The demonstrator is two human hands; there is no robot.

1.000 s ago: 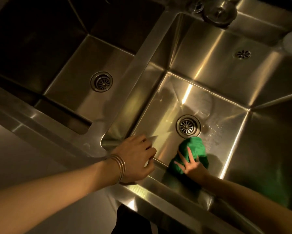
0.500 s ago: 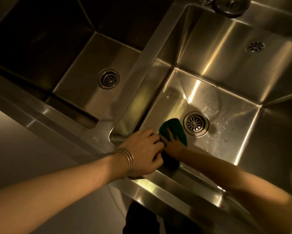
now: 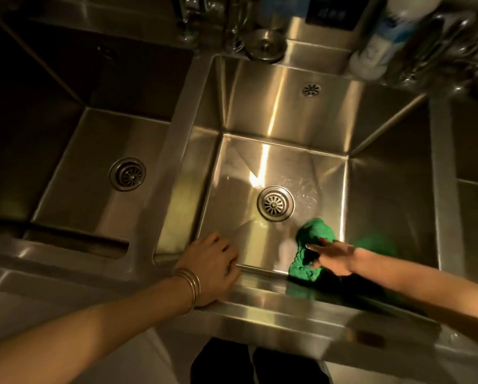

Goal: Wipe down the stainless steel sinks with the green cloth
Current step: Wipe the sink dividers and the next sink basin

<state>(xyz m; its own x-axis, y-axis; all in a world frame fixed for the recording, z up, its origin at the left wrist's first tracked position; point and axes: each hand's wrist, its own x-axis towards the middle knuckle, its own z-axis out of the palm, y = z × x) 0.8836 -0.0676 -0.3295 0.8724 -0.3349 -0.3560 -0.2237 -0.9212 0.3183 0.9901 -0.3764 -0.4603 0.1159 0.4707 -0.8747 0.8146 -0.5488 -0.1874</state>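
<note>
The green cloth [image 3: 312, 239] lies bunched on the floor of the right stainless steel sink [image 3: 232, 173], just right of and below its round drain [image 3: 275, 203]. My right hand [image 3: 333, 257] presses flat on the cloth with straight fingers. My left hand [image 3: 214, 268], with bangles on the wrist, rests on the sink's front rim [image 3: 260, 303], fingers curled over its inner edge. The left sink [image 3: 94, 145] with its own drain [image 3: 127, 174] holds nothing.
Behind the right sink stand a metal strainer plug [image 3: 265, 45], tap fittings [image 3: 188, 20] and a white and blue bottle [image 3: 370, 56]. An overflow hole [image 3: 311, 90] sits in the back wall. A third basin's edge [image 3: 440, 162] is at right.
My right hand has swept the cloth from the left of the drain across to its right. The left hand has stayed on the rim. The view has shifted to show the back ledge.
</note>
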